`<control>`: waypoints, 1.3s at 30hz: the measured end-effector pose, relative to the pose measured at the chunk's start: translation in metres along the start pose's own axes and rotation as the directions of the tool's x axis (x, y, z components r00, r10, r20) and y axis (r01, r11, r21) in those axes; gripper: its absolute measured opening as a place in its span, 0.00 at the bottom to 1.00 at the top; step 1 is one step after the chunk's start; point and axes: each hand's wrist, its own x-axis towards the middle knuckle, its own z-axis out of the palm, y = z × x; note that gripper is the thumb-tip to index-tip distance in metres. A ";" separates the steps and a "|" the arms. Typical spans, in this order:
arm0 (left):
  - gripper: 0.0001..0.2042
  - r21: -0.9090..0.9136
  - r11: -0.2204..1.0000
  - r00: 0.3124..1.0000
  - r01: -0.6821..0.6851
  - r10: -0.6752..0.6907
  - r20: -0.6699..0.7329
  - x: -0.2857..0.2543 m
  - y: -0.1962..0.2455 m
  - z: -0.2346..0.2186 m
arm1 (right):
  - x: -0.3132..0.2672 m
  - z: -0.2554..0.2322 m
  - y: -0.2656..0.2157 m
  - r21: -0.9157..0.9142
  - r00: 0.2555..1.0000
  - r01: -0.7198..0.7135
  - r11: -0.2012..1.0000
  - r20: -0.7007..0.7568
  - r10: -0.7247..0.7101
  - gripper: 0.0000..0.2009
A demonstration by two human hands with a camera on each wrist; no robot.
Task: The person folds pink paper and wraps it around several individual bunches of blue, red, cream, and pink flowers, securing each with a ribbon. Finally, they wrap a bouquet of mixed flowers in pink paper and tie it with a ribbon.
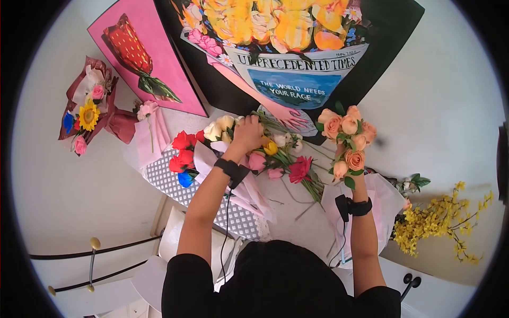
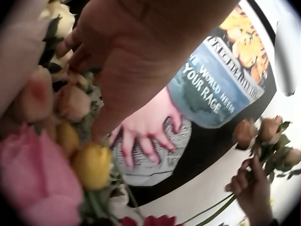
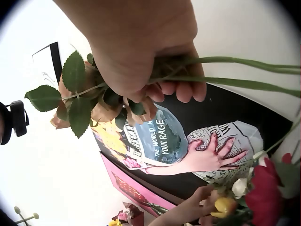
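My right hand [image 2: 253, 188] [image 3: 146, 61] grips the stems of several peach roses [image 1: 355, 159] [image 2: 270, 129] at the right; in the head view the blooms mostly cover it. My left hand [image 1: 248, 133] [image 2: 127, 61] [image 3: 200, 202] is among the flowers on the table, thumb and fingers apart. Beside it are cream roses [image 1: 218, 127] [image 2: 62, 20], a yellow tulip [image 1: 270, 148] [image 2: 93, 165] and pink blooms [image 1: 256, 161] [image 2: 37, 174]. Its fingertips are partly hidden by buds.
Red roses [image 1: 184, 158] and a blue one [image 1: 185, 179] lie left, by pink wrapping paper [image 1: 246, 193]. A magenta bloom [image 1: 300, 169] lies on crossing stems. Painted boards [image 1: 387, 58] stand behind. Yellow branches [image 1: 432, 222] are at the right, a wrapped bouquet [image 1: 87, 114] at far left.
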 end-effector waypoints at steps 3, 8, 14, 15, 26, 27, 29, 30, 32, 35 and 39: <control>0.34 0.156 0.985 0.996 -0.076 0.067 0.063 0.004 -0.003 0.005 | -0.004 0.002 -0.009 0.037 1.000 -0.008 0.999 -0.012 0.008 0.23; 0.25 0.163 0.980 0.970 -0.116 0.076 0.233 0.011 -0.006 -0.008 | -0.033 0.012 -0.032 0.095 1.000 -0.013 0.995 -0.025 0.015 0.23; 0.20 0.055 0.981 0.982 -0.188 0.185 0.046 0.002 0.019 -0.061 | -0.039 0.011 -0.047 0.170 0.999 -0.018 0.985 -0.045 0.026 0.23; 0.20 -0.070 0.947 0.949 -0.314 0.313 -0.023 -0.006 0.031 -0.082 | -0.035 0.010 -0.047 0.186 0.998 -0.020 0.982 -0.049 0.030 0.23; 0.19 -0.232 0.649 0.689 -0.725 0.686 -0.233 -0.002 0.089 -0.135 | 0.025 0.015 -0.068 0.319 0.996 -0.027 0.947 -0.069 0.052 0.24; 0.17 -0.270 0.687 0.738 -0.675 0.631 -0.239 -0.002 0.088 -0.132 | 0.026 0.015 -0.071 0.329 0.996 -0.026 0.944 -0.072 0.053 0.24; 0.16 -0.311 0.721 0.785 -0.620 0.572 -0.239 -0.001 0.082 -0.123 | 0.020 0.022 -0.050 0.584 0.992 -0.063 0.809 -0.050 0.114 0.24; 0.14 -0.484 0.722 0.867 -0.494 0.453 -0.209 -0.001 0.078 -0.116 | 0.011 0.019 -0.016 0.460 0.969 -0.119 0.880 -0.141 0.204 0.20; 0.15 -0.551 0.816 0.957 -0.178 0.274 0.098 0.003 0.059 -0.100 | 0.010 0.020 -0.035 0.241 0.934 -0.250 0.938 -0.193 0.299 0.07; 0.25 0.013 0.978 0.763 -0.209 0.155 0.628 0.016 -0.011 -0.016 | 0.005 0.002 -0.007 0.291 0.992 -0.100 0.952 -0.047 0.119 0.05; 0.32 0.028 0.973 0.758 -0.230 0.161 0.633 -0.030 -0.008 -0.035 | 0.000 0.002 -0.032 0.383 0.961 -0.211 0.899 -0.084 0.262 0.06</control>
